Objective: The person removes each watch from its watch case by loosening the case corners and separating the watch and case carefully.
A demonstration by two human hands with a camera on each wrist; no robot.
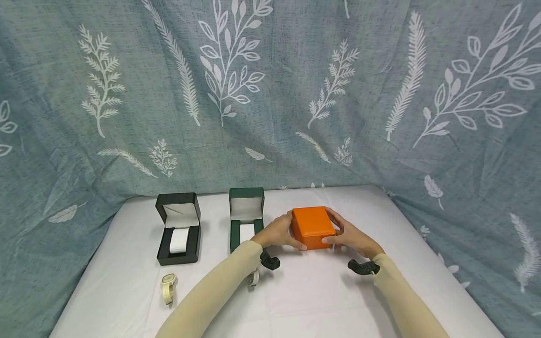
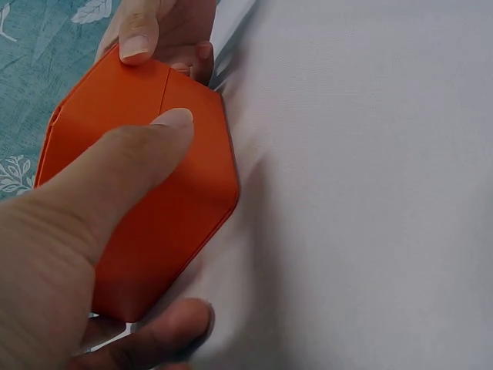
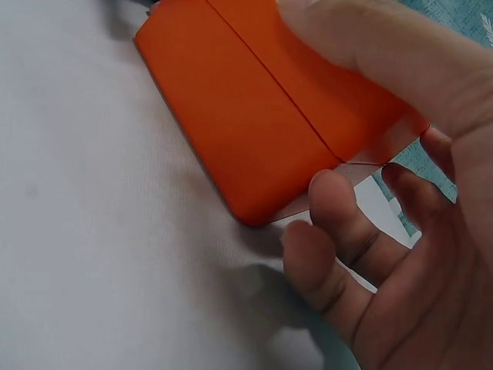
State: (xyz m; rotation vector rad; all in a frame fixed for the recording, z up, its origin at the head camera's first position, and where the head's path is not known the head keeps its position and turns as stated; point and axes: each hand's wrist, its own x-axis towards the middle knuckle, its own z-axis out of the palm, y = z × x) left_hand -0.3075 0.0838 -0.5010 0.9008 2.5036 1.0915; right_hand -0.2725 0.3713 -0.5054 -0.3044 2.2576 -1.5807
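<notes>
A closed orange box (image 1: 313,223) stands on the white-covered table, right of the middle, between both hands. My left hand (image 1: 275,233) grips its left side; in the left wrist view the left thumb (image 2: 146,150) lies across the orange front face. From the right, my right hand (image 1: 354,238) grips it, thumb on the front and fingers along the far side. A straight lid seam shows in the right wrist view, where the right thumb (image 3: 370,46) presses above it and two fingertips sit close to the lower corner. The box's far left side is hidden by the left hand.
Left of the hands stand an open dark green box (image 1: 247,206) and an open black box (image 1: 179,234), each with a white cushion. A cream watch (image 1: 168,288) lies before the black box. Another watch (image 1: 253,278) is partly behind the left sleeve. A patterned curtain (image 1: 270,94) hangs behind.
</notes>
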